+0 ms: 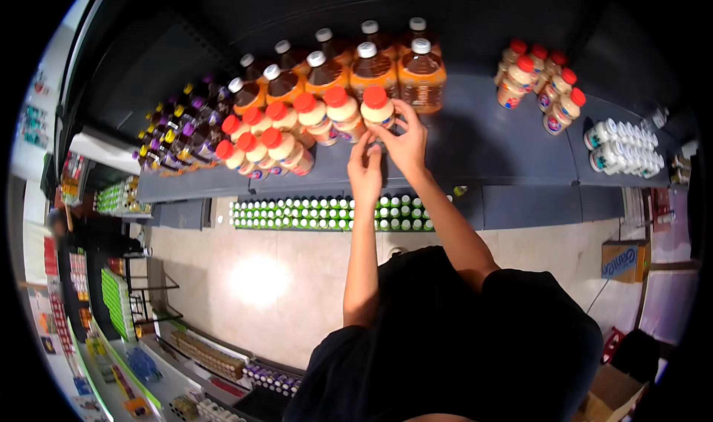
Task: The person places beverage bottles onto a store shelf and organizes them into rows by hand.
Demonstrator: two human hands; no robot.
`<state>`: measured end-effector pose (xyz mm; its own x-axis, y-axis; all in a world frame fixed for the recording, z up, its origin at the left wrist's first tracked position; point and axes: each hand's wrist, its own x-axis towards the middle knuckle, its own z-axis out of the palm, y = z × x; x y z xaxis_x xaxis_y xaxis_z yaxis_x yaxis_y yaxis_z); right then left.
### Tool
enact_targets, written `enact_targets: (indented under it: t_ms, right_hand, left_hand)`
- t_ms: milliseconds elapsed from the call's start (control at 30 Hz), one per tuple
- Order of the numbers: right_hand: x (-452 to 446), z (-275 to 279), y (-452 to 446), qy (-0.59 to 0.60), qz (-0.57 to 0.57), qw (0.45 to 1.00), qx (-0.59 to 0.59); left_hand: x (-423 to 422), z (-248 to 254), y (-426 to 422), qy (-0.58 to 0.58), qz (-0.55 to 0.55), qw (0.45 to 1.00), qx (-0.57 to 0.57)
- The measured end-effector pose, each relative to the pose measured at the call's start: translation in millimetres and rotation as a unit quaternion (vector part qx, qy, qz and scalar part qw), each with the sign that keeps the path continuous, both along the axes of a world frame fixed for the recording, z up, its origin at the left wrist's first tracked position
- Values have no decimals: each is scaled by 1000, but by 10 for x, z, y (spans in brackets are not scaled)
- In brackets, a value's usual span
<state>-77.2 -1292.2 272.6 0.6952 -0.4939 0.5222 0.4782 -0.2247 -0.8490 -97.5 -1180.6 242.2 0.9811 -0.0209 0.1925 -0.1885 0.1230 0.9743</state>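
Observation:
On the dark shelf, my right hand (406, 143) is closed around a cream-coloured jar with a red cap (378, 113), its fingers at the side and the base. Just below, my left hand (365, 175) has its fingers loosely bent and apart, with the tips close to the base of that jar; whether they touch it is hard to see. Similar red-capped jars (343, 116) stand in rows to the left. Directly behind them are large orange-brown bottles (422, 80) with white caps.
Dark bottles with yellow and purple caps (182, 128) fill the shelf's left end. More red-capped jars (553, 99) and white bottles (624, 151) stand to the right. Green bottles with white caps (327, 214) line a lower level. A cardboard box (622, 261) is at the right.

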Motion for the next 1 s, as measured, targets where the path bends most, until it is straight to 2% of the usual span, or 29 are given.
enact_targets:
  t_ms: [233,433,700,1000]
  right_hand:
    - [-317,157,-441,-13,-63,998,29]
    - [-534,142,-1126,-3,-152,988,24]
    - [-730,120,-2042,-7,-304,952,47]
    - [-841,31,-2515,52,-322,944,44]
  left_hand:
    - [-103,238,-305,16,-50,999,-8]
    - [-235,256,-1031,8,-143,990,-4]
    - [-418,278,-1974,-40,-279,958,57]
    - [-332,128,-2421,-40,-279,957,65]
